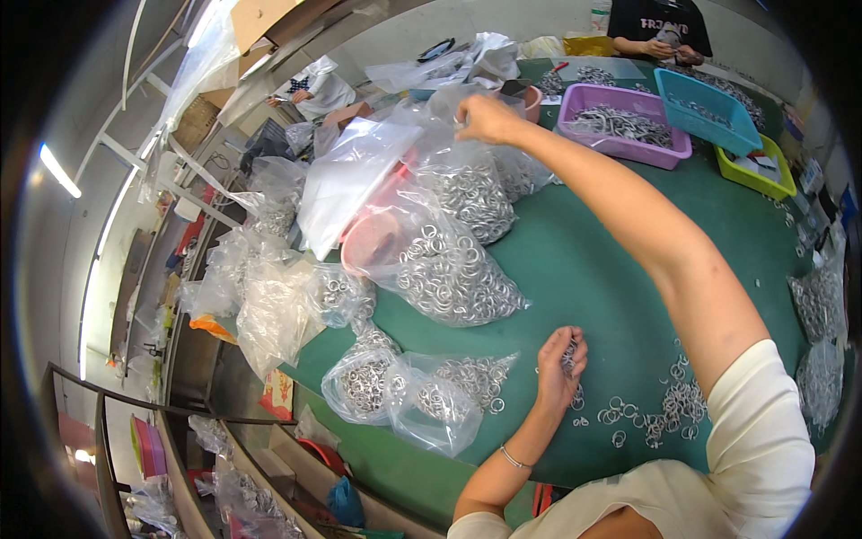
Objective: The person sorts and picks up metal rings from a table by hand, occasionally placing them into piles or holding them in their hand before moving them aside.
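Note:
My left hand [563, 367] is curled around a cluster of small metal rings [570, 357], low over the green tabletop [579, 269]. A few more rings lie beside its wrist. My right arm reaches far across the table, and my right hand [488, 120] is bent with fingers down at the upper part of a clear plastic bag of rings [471, 195]. Whether its fingertips grip the film cannot be told. Closer to me sits another bag full of larger rings [448, 283], beside a pink plastic basket [369, 242]. Loose rings [673, 407] are strewn near my right side.
Two partly opened bags of rings [367, 384] [438, 404] lie at the table's near left edge. Purple [673, 155], blue [741, 138] and lime-green [741, 176] baskets stand far right. A co-worker [660, 34] handles something beyond; another person [316, 87] is at far left.

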Demonstrator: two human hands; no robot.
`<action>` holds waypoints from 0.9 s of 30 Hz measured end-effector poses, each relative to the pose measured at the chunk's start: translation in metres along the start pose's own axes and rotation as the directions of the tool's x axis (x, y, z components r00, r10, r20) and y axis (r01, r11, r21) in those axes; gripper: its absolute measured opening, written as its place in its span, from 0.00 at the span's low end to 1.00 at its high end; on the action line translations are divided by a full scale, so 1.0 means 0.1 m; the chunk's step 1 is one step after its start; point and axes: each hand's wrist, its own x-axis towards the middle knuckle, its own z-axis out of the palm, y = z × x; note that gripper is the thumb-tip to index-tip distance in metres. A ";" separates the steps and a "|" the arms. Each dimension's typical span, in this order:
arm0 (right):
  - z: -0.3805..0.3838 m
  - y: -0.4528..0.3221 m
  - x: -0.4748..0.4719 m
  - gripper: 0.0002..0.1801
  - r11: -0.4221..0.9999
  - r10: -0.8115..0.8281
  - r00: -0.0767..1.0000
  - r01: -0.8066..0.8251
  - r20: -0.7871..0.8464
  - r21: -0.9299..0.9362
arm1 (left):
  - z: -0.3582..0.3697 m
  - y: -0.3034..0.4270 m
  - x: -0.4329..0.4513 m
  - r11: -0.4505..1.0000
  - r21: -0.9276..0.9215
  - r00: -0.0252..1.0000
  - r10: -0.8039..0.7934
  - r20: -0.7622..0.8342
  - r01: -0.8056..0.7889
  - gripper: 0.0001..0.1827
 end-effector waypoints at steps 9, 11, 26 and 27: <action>-0.30 -0.09 -1.02 0.17 0.592 0.247 0.862 -0.496 0.442 0.635 | -0.21 0.07 0.05 0.864 -0.469 0.982 -0.180 0.055 0.184 0.11; -0.43 -0.07 -1.58 0.17 0.142 0.299 0.740 -0.659 0.603 0.739 | -0.27 0.05 0.08 0.781 -0.580 0.972 -0.151 0.182 0.230 0.12; -0.68 -0.53 -4.00 0.11 -0.883 0.444 0.421 0.057 0.791 0.466 | -0.07 -0.15 -0.06 0.785 -0.548 0.945 -0.146 0.294 0.291 0.21; -0.68 -0.60 -4.00 0.12 -0.872 0.469 0.406 0.070 0.784 0.485 | -0.11 -0.15 -0.08 0.759 -0.556 0.925 -0.156 0.348 0.337 0.21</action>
